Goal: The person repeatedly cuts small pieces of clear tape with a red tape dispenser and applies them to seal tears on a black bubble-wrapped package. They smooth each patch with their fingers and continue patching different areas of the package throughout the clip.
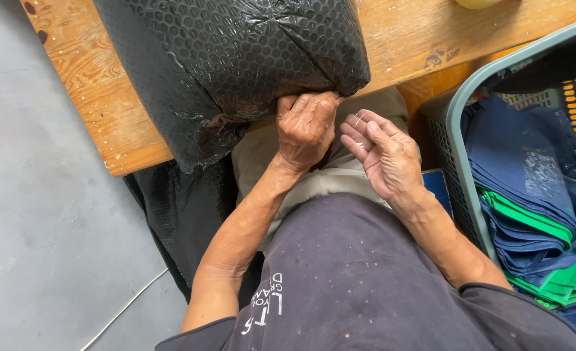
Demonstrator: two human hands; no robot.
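A big package wrapped in black bubble wrap [229,58] lies on a wooden table [99,97], hanging over its near edge. My left hand [304,127] grips the package's lower edge, fingers curled into the wrap. Just to its right, my right hand [379,153] is palm-up over my lap, its thumb and forefinger pinching a thin pale needle-like sliver [358,119]. That hand is close to the package without touching it. More black wrap [177,214] hangs below the table beside my left arm.
A grey-green plastic basket [454,123] stands at my right, holding folded navy and green cloth bags [528,214]. Grey floor [34,247] lies to the left, with a thin white cord [129,305] across it. A yellowish object [480,3] sits at the table's far edge.
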